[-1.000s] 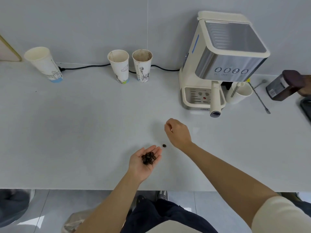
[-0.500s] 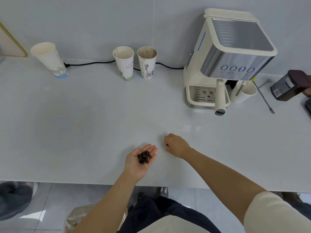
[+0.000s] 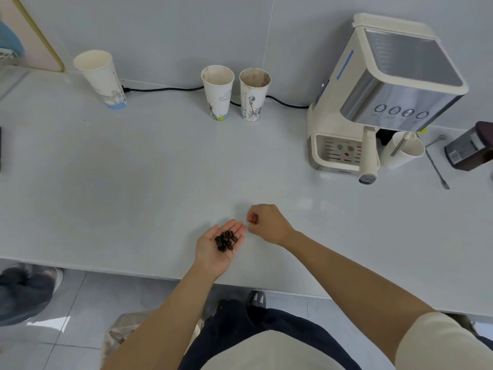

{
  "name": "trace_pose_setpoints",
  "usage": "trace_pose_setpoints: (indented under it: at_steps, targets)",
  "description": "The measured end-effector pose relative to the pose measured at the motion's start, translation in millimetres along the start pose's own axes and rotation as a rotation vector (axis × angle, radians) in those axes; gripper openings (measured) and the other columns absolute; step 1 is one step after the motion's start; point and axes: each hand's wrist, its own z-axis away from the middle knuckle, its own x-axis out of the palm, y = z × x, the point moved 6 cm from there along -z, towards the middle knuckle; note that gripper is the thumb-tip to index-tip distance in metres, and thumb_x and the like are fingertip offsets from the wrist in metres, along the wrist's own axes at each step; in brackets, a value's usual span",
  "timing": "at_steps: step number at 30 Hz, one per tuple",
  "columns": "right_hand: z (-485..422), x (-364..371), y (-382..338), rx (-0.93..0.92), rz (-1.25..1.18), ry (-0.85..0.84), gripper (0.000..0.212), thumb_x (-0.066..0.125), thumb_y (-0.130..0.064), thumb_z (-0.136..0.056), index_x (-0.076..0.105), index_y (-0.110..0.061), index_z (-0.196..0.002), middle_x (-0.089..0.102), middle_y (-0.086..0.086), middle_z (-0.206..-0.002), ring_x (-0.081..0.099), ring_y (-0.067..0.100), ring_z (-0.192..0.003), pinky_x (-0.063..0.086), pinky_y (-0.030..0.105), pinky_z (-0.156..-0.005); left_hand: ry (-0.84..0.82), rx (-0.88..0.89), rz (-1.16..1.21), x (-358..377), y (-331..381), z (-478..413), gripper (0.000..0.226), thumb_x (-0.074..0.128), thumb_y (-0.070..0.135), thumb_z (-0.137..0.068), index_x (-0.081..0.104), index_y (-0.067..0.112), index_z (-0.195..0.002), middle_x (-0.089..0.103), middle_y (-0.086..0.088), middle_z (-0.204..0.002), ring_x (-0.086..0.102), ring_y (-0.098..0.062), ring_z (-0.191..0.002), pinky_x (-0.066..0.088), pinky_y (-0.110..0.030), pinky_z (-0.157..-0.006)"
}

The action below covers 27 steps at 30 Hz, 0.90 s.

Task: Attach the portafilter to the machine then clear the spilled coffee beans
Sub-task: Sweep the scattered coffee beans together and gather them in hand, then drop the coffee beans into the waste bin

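My left hand (image 3: 213, 252) lies palm up near the table's front edge, cupping a small pile of dark coffee beans (image 3: 226, 240). Just right of its fingertips, my right hand (image 3: 268, 222) is pinched shut on what looks like a single bean (image 3: 253, 218). No loose beans show on the grey table (image 3: 106, 182). The cream and steel espresso machine (image 3: 386, 102) stands at the back right. The portafilter (image 3: 369, 156) sits under its head, with the cream handle pointing toward me.
Three paper cups (image 3: 101, 78) (image 3: 218, 92) (image 3: 253, 94) stand along the back wall, with a black cable (image 3: 165, 89) behind them. Right of the machine are a white cup (image 3: 402, 150), a long spoon (image 3: 437, 169) and a dark jar (image 3: 469, 148). Someone's shoe (image 3: 26, 289) shows bottom left.
One bean lay on the table beside my left fingertips. My right hand came down over it, closed, and now hovers by the left fingers; the bean is gone from the table.
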Motion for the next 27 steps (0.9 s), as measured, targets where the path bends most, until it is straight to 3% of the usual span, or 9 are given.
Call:
trace_pose_setpoints:
  at_steps: [3, 6, 8, 12, 15, 18, 20, 24, 27]
  targets:
    - [1.3, 10.9, -36.1, -0.082, -0.089, -0.013, 0.012, 0.057, -0.002, -0.083, 0.064, 0.005, -0.091, 0.063, 0.016, -0.086, 0.050, 0.016, -0.075, 0.042, 0.024, -0.065, -0.018, 0.042, 0.065, -3.3, 8.9, 6.3, 0.042, 0.028, 0.020, -0.099, 0.061, -0.005, -0.093, 0.067, -0.019, -0.093, 0.062, -0.028, -0.092, 0.048, -0.040, -0.092]
    - [3.0, 28.7, -59.5, -0.138, -0.130, -0.055, 0.011, 0.054, 0.001, -0.084, 0.063, 0.005, -0.089, 0.067, 0.019, -0.099, 0.052, 0.016, -0.078, 0.048, 0.028, -0.072, -0.050, 0.096, 0.127, -11.5, 20.2, 15.0, 0.053, 0.028, 0.021, -0.098, 0.071, -0.005, -0.080, 0.074, -0.017, -0.077, 0.073, -0.025, -0.072, 0.061, -0.033, -0.066]
    - [5.2, 37.7, -73.0, -0.165, -0.167, -0.066, 0.011, 0.053, 0.001, -0.086, 0.063, 0.005, -0.089, 0.067, 0.016, -0.102, 0.054, 0.016, -0.080, 0.045, 0.016, -0.069, -0.055, 0.137, 0.154, -20.6, 27.8, 21.9, 0.059, 0.028, 0.022, -0.098, 0.075, -0.002, -0.071, 0.075, -0.015, -0.077, 0.074, -0.022, -0.069, 0.060, -0.030, -0.061]
    - [8.8, 49.7, -96.0, -0.182, -0.289, -0.039, 0.015, 0.052, 0.000, -0.088, 0.066, 0.000, -0.092, 0.068, 0.013, -0.103, 0.060, 0.021, -0.091, 0.046, 0.015, -0.076, -0.059, 0.263, 0.195, -38.1, 42.7, 42.4, 0.060, 0.028, 0.022, -0.097, 0.076, 0.000, -0.069, 0.075, -0.014, -0.078, 0.074, -0.022, -0.070, 0.060, -0.028, -0.060]
    - [15.9, 54.4, -112.2, -0.175, -0.444, -0.034, 0.017, 0.049, 0.000, -0.090, 0.066, 0.000, -0.092, 0.068, 0.003, -0.094, 0.057, 0.006, -0.084, 0.042, 0.000, -0.068, -0.056, 0.372, 0.225, -49.4, 50.8, 57.7, 0.056, 0.028, 0.022, -0.097, 0.075, 0.000, -0.076, 0.074, -0.015, -0.085, 0.073, -0.025, -0.080, 0.061, -0.031, -0.067]
    - [25.7, 60.6, -125.9, -0.142, -0.638, -0.087, 0.023, 0.044, -0.001, -0.093, 0.064, -0.011, -0.085, 0.060, -0.019, -0.080, 0.056, -0.014, -0.077, 0.042, 0.002, -0.074, -0.032, 0.480, 0.287, -59.7, 54.8, 72.8, 0.052, 0.029, 0.022, -0.096, 0.073, -0.001, -0.084, 0.072, -0.013, -0.094, 0.066, -0.025, -0.094, 0.059, -0.032, -0.078]
    - [34.0, 69.3, -132.9, -0.128, -0.741, -0.141, 0.028, 0.041, -0.002, -0.095, 0.064, -0.016, -0.086, 0.061, -0.017, -0.081, 0.057, -0.013, -0.078, 0.043, 0.008, -0.078, -0.023, 0.549, 0.350, -66.0, 53.6, 83.6, 0.052, 0.028, 0.021, -0.096, 0.074, 0.000, -0.083, 0.073, -0.011, -0.092, 0.068, -0.023, -0.091, 0.060, -0.031, -0.077]
    - [51.1, 96.5, -141.8, -0.115, -0.867, -0.258, 0.027, 0.037, -0.002, -0.096, 0.061, 0.010, -0.095, 0.061, -0.017, -0.071, 0.058, -0.016, -0.064, 0.043, -0.001, -0.064, 0.092, 0.673, 0.427, -83.5, 40.5, 105.2, 0.057, 0.027, 0.021, -0.097, 0.077, 0.007, -0.075, 0.075, -0.005, -0.086, 0.071, -0.016, -0.083, 0.058, -0.026, -0.074]
    - [63.2, 132.1, -145.2, -0.074, -0.867, -0.369, 0.030, 0.037, -0.011, -0.097, 0.062, 0.004, -0.089, 0.061, -0.004, -0.070, 0.058, 0.002, -0.071, 0.048, 0.013, -0.073, 0.203, 0.716, 0.535, -106.1, 21.7, 119.0, 0.053, 0.031, 0.020, -0.096, 0.077, 0.007, -0.073, 0.075, -0.004, -0.082, 0.072, -0.015, -0.077, 0.055, -0.026, -0.074]
